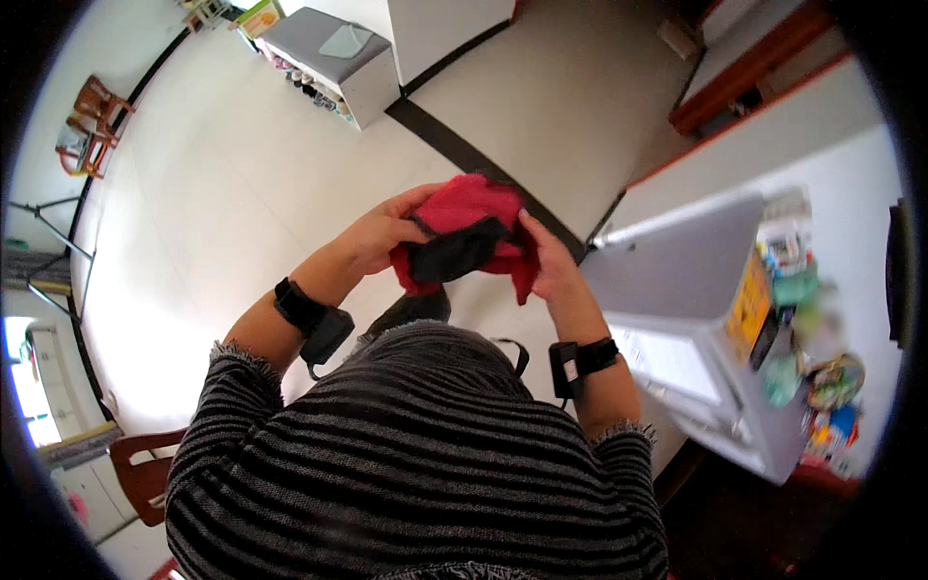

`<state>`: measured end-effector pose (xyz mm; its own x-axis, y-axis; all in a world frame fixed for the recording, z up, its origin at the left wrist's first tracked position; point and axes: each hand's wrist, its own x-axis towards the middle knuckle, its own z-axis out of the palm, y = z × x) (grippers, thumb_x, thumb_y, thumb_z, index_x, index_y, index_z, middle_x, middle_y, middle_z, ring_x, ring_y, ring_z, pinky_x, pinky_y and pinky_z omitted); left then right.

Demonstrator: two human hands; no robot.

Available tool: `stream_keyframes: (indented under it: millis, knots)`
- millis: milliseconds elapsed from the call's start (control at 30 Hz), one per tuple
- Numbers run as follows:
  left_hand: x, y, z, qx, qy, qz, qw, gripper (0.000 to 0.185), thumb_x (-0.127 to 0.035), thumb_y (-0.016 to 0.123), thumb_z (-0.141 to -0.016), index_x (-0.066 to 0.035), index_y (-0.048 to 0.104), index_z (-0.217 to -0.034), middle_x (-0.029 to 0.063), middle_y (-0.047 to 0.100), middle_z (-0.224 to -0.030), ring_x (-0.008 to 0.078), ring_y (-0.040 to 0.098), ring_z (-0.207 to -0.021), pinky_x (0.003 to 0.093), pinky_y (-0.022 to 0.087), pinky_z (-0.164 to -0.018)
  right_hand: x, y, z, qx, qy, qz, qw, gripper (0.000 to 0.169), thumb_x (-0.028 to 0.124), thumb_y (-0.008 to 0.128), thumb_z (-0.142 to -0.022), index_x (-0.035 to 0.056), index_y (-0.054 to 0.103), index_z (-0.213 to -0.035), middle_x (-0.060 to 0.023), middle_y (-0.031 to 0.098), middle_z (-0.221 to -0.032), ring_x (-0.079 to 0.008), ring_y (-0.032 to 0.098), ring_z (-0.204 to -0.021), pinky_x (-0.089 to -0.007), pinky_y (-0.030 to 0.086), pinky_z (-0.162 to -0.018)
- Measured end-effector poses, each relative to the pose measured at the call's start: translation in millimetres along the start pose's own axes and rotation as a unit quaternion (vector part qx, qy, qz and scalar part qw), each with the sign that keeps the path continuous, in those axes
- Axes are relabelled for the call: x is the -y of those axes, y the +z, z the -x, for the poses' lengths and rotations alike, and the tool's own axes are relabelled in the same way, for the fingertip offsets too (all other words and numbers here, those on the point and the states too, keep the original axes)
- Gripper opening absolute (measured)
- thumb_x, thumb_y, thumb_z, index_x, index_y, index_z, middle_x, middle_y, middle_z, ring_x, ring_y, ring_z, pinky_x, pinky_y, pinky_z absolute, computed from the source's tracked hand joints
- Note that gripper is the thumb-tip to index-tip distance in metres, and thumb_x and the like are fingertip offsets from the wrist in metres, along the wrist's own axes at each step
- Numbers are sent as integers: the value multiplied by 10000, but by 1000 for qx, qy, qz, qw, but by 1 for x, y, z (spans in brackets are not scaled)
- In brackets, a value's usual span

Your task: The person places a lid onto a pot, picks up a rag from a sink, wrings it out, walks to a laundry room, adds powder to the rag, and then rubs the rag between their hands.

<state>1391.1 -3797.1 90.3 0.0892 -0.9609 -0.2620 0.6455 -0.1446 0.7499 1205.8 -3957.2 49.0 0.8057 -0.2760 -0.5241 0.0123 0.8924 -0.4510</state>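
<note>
A bunched red cloth (475, 199) with a black patch (458, 250) is held up in front of my body, above the pale floor. My left hand (388, 228) grips its left side, the thumb pressed near the black part. At its right edge, my right hand (545, 254) pinches the fabric, and a red corner hangs down beside the palm. What kind of cloth article it is, I cannot tell. Black strapped devices sit on my left forearm (313, 319) and right forearm (582, 366).
To the right stands a grey refrigerator-like cabinet (667, 261) with assorted items on top. A shoe bench (326, 47) with a grey cushion is at the far side. Wooden chairs (100, 109) stand at the left wall, and another chair (141, 475) is behind my left side.
</note>
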Motion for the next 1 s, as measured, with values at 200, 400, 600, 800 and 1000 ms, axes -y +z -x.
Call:
stream_keyframes:
  millis: [200,400,600,800,1000]
  knots:
    - [-61,-49,-164,1,-6,-113,994,715,117,519,-658,-41,392,-1344,98,522,-1238,198,530,-1096,308,499,-864,121,-17,-140,9,74,113,991,365,206,619,-875,0,541,-1167,-115,620,-1094,-228,620,-958,-386,512,-856]
    - [-145,-91,-369,53,2,-235,970,579,25,509,-757,-56,409,-1321,134,580,-1110,223,645,-802,277,546,-517,299,-30,-206,-4,-89,94,992,432,23,613,-802,-20,492,-1214,-144,586,-1140,-276,593,-1006,-409,499,-882]
    - [-253,-77,-575,91,36,-630,770,620,-315,600,-876,-175,317,-1410,139,376,-1383,285,388,-1251,378,362,-1009,448,-110,-276,-68,-220,-14,973,436,-17,562,-779,-19,484,-1208,-153,586,-1115,-297,596,-984,-420,507,-861]
    - [-362,-86,-754,-57,92,-602,791,582,-346,580,-891,-131,360,-1385,137,406,-1375,287,402,-1253,400,369,-1007,603,-159,-363,-130,-247,35,960,385,29,562,-781,-20,504,-1159,-155,603,-1052,-299,615,-929,-423,538,-796]
    - [-448,-125,-884,-206,176,-592,759,544,-307,611,-879,-130,404,-1350,119,403,-1377,282,443,-1217,416,399,-988,759,-195,-490,-97,-189,29,977,372,34,567,-777,-14,527,-1144,-144,623,-1013,-307,629,-901,-427,538,-786]
